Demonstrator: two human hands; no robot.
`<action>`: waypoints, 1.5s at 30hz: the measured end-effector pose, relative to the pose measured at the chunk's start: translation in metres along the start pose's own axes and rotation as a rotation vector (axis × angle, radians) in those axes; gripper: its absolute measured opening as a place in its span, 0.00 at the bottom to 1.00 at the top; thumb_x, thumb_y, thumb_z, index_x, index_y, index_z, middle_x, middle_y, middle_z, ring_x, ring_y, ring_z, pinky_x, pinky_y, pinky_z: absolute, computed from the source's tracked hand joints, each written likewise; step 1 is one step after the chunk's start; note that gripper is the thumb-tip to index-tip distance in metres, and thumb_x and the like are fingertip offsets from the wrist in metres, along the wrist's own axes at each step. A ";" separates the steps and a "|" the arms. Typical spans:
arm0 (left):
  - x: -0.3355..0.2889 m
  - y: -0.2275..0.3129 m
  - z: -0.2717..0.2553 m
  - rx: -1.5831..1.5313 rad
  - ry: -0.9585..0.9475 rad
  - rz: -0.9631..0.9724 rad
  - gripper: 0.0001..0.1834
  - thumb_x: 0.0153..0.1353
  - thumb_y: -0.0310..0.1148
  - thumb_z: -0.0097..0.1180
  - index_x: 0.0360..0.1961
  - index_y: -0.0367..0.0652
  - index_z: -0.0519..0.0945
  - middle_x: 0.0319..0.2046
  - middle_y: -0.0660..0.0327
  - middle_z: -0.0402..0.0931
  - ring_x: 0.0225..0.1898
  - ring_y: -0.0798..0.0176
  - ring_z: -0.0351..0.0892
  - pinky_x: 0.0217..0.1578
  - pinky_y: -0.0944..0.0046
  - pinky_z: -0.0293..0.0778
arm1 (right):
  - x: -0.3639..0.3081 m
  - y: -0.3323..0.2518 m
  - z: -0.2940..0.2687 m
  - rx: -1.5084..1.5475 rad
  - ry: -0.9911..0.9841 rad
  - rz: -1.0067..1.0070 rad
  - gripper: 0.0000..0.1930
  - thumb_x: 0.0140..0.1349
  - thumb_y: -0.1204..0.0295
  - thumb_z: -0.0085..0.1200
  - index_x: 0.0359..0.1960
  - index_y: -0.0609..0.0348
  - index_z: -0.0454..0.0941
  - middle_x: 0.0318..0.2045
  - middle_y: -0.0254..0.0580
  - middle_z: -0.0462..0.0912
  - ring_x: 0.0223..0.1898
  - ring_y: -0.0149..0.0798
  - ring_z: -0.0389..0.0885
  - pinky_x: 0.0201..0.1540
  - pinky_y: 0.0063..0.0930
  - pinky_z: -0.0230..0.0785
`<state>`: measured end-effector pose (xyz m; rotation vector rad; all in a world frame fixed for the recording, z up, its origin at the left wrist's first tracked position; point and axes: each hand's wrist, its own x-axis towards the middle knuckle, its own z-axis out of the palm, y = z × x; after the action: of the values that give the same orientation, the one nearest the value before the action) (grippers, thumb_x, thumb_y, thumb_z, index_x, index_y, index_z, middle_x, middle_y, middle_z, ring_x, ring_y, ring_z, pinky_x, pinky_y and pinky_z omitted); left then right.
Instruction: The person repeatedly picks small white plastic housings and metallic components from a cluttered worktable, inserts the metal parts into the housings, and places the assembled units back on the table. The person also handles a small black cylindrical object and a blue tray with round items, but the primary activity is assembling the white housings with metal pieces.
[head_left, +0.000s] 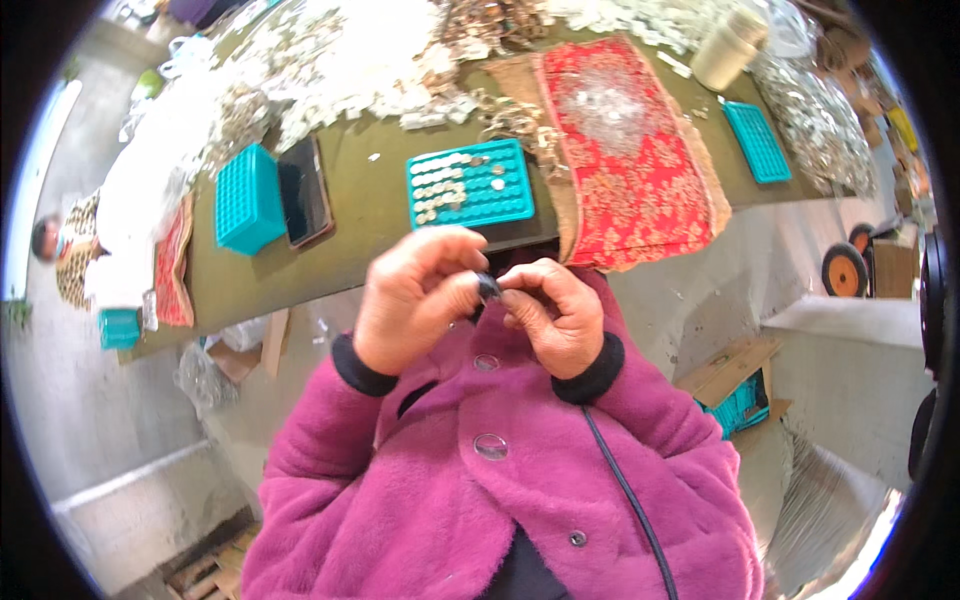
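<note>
In front of my chest, my left hand (422, 300) pinches a small black piece (488, 286) between thumb and fingers. My right hand (552, 315) meets it from the other side, its thumb and forefinger pressed together at the piece's edge; what exactly sits between them is too small to make out. Just beyond both hands, at the table's near edge, lies a teal tray (505, 205) with rows of slots. Small pale and metallic pieces (440, 188) fill part of its left side.
Left of the tray are a stack of teal trays (250, 205) and a dark phone (304, 190). A red patterned cloth (640, 215) bears a pile of small clear pieces (610, 112). Farther back are heaped pale parts (330, 70), a cream canister (730, 50) and another teal tray (757, 142).
</note>
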<state>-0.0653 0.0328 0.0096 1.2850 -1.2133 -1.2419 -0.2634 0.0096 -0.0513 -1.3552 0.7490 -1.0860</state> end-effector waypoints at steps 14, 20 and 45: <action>-0.040 -0.039 -0.014 0.588 0.247 0.413 0.18 0.54 0.13 0.66 0.45 0.41 0.89 0.40 0.55 0.84 0.38 0.55 0.87 0.39 0.61 0.83 | 0.025 -0.011 0.009 -0.302 -0.278 -0.006 0.06 0.60 0.80 0.69 0.38 0.61 0.87 0.31 0.41 0.85 0.30 0.35 0.83 0.33 0.27 0.74; -0.046 -0.037 -0.027 0.282 0.228 0.318 0.20 0.51 0.13 0.69 0.46 0.42 0.90 0.43 0.57 0.85 0.43 0.60 0.86 0.44 0.64 0.81 | 0.036 -0.016 0.017 -0.170 -0.358 0.145 0.06 0.59 0.81 0.68 0.38 0.62 0.86 0.31 0.37 0.84 0.31 0.28 0.81 0.33 0.25 0.72; -0.021 -0.031 -0.036 0.184 0.126 0.240 0.17 0.51 0.13 0.71 0.39 0.45 0.92 0.43 0.60 0.80 0.43 0.64 0.83 0.43 0.66 0.79 | 0.065 -0.012 0.011 -0.165 -0.414 0.006 0.13 0.58 0.81 0.72 0.45 0.63 0.87 0.34 0.43 0.87 0.32 0.37 0.87 0.36 0.27 0.79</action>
<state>-0.0275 0.0557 -0.0181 1.2847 -1.3695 -0.8810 -0.2317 -0.0443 -0.0269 -1.6506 0.5415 -0.7144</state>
